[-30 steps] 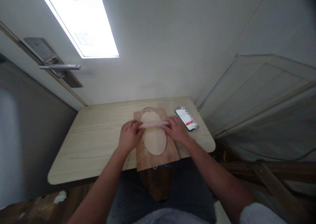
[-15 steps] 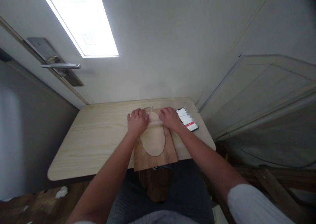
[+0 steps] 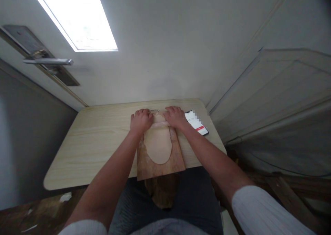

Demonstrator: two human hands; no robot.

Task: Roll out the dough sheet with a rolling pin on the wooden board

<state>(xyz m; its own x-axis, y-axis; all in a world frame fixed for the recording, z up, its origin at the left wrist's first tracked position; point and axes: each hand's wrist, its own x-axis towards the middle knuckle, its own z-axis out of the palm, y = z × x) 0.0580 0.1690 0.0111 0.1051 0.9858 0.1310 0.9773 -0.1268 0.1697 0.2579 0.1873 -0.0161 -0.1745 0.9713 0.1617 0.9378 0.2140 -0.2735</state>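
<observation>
A flattened oval sheet of pale dough (image 3: pixel 158 146) lies on a wooden cutting board (image 3: pixel 162 169). Across its far part runs a light-coloured rolling pin (image 3: pixel 159 124), its ends covered by my hands. My left hand (image 3: pixel 141 120) is curled over the left end, and my right hand (image 3: pixel 176 117) rests over the right end. The dough's far end shows beyond the pin, between my hands. Part of a metal ring handle (image 3: pixel 154 110) is visible at the board's far edge.
The board overhangs the near edge of a pale wood-grain table (image 3: pixel 98 142). A phone (image 3: pixel 198 123) with a lit screen lies right of my right hand. Behind the table stands a white door with a lever handle (image 3: pixel 49 61) and a bright window. A wooden stool (image 3: pixel 162 190) is below.
Both hands and the rolling pin have moved a little farther from me along the dough, baring slightly more of its near part. The camera view has shifted slightly.
</observation>
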